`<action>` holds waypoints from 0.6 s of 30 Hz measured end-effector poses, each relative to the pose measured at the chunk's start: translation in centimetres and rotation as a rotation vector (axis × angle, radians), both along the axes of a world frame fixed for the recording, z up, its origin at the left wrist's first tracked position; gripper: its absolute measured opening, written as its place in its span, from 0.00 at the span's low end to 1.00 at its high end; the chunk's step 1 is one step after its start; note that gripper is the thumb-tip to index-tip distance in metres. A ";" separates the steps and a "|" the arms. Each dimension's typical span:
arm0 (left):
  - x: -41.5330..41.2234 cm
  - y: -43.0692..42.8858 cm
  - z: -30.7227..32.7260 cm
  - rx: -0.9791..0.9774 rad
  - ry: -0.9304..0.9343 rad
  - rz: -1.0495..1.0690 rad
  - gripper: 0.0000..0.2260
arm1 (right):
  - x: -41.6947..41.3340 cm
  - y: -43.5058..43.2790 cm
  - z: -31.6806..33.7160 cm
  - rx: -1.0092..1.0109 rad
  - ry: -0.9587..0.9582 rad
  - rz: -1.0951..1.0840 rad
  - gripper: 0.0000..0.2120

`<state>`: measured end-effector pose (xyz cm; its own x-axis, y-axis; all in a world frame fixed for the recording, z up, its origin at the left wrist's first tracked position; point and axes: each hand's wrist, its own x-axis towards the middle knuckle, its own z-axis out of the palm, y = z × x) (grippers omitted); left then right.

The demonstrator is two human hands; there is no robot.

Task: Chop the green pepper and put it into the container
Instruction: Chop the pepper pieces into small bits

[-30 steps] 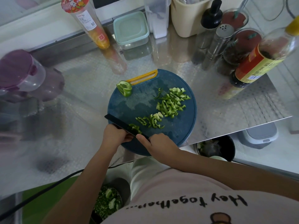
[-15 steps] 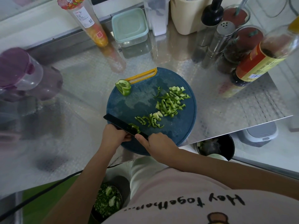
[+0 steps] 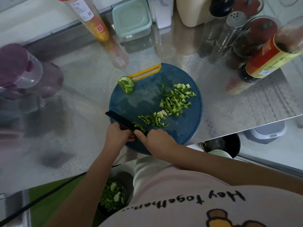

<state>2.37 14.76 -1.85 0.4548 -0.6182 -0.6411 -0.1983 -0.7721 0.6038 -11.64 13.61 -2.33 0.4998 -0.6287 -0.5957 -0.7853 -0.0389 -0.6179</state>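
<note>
A round blue cutting board (image 3: 147,102) with a yellow handle lies on the steel counter. Chopped green pepper strips (image 3: 176,99) are piled at its right, and a smaller row of strips (image 3: 153,119) lies nearer me. An uncut pepper chunk (image 3: 126,84) rests at the board's upper left edge. My right hand (image 3: 159,139) grips a black knife (image 3: 121,120), the blade pointing left over the board's near edge. My left hand (image 3: 118,135) holds a pepper piece (image 3: 139,126) against the blade, mostly hidden by fingers. A clear container with a pale green lid (image 3: 132,19) stands at the back.
A tall spice tube (image 3: 89,17), a purple-lidded jug (image 3: 19,69), a shaker (image 3: 229,31), jars (image 3: 255,35) and a sauce bottle (image 3: 270,58) ring the board. Below the counter edge sit a bowl of chopped greens (image 3: 113,195) and a dark pot (image 3: 219,145).
Both hands and the knife stay at the board's near edge with only slight shifts. The camera view has drifted slightly.
</note>
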 end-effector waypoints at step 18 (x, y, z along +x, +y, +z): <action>0.5 -0.3 0.7 0.000 -0.063 -0.031 0.07 | -0.5 -1.1 -1.2 0.458 -0.289 -0.413 0.32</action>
